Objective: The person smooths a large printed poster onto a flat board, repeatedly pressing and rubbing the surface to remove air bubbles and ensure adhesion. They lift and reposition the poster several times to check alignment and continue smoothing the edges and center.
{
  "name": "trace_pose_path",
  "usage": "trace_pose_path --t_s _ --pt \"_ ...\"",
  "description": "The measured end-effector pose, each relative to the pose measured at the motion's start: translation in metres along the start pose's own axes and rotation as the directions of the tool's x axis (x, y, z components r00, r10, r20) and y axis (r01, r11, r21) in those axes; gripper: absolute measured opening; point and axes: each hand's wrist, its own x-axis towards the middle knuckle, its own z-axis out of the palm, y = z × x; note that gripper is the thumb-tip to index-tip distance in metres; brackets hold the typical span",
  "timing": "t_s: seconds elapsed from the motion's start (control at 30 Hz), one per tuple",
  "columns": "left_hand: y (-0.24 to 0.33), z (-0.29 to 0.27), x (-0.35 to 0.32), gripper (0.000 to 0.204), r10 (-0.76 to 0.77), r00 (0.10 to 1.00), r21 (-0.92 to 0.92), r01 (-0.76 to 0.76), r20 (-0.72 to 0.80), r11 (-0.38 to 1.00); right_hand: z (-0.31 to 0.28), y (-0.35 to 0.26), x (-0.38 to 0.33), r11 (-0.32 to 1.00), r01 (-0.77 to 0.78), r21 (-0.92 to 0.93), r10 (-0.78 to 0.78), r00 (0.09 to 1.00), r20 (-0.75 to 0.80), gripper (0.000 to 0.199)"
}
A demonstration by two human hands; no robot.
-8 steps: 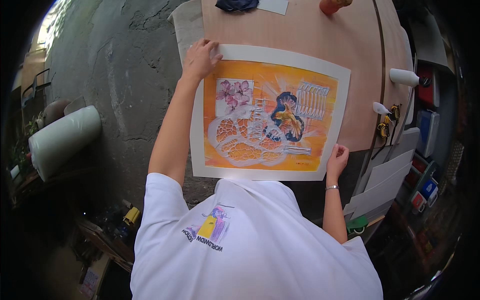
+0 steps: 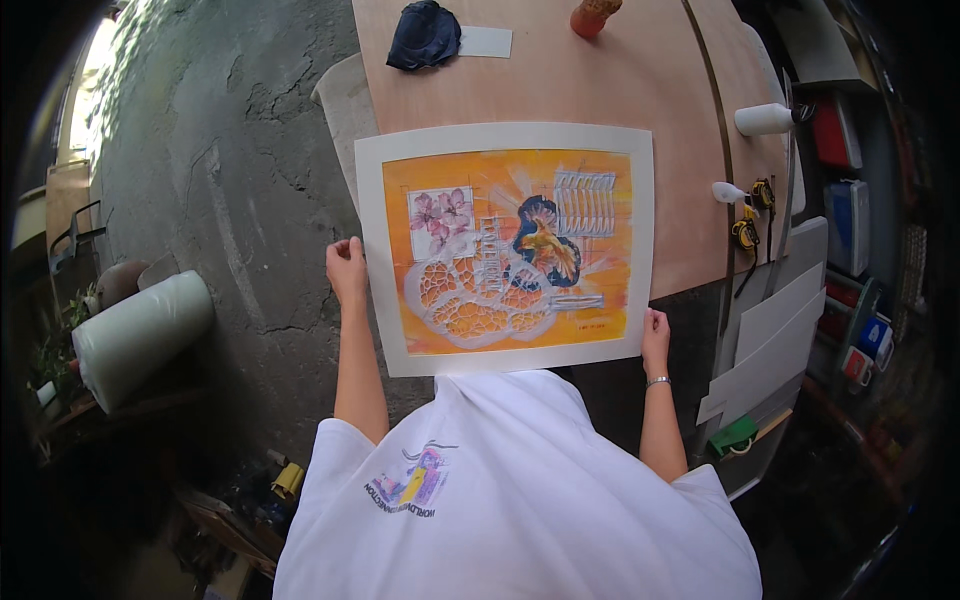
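Observation:
A matted picture (image 2: pixel 618 250) lies in front of me, partly over the table, with its lower edge at my shirt. Its white mat surrounds an orange painting with pink blossoms, white lace-like shapes and a dark blue form. My left hand (image 2: pixel 347 272) is closed at the left edge of the mat, fingers curled and pointing up. At the lower right edge, my right hand (image 2: pixel 655 338) pinches the mat between thumb and fingers; a metal band circles that wrist.
On the wooden table (image 2: pixel 520 95) are a dark blue cloth (image 2: pixel 424 36), a white card (image 2: pixel 486 42), an orange-brown object (image 2: pixel 594 16), a white bottle (image 2: pixel 763 120) and tape measures (image 2: pixel 745 233). Grey boards (image 2: pixel 765 350) lean at the right. A plastic-wrapped roll (image 2: pixel 145 335) is at the left.
My left hand has left the mat's top left corner and come down to its left side. The picture sits lower and further left in view, and more of the table shows.

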Motion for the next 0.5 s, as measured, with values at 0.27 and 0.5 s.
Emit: trace_pose_path --t_s 0.27,0.5 --pt "-0.058 0.015 -0.062 0.022 -0.006 0.978 -0.534 0.118 0.207 0.837 0.007 -0.026 0.000 0.944 0.016 0.331 -0.003 0.999 -0.041 0.041" --pt "-0.079 -0.005 -0.154 0.025 -0.054 0.991 -0.659 -0.040 -0.121 0.751 -0.008 -0.055 0.062 0.824 0.167 0.542 -0.223 0.974 0.040 0.037"
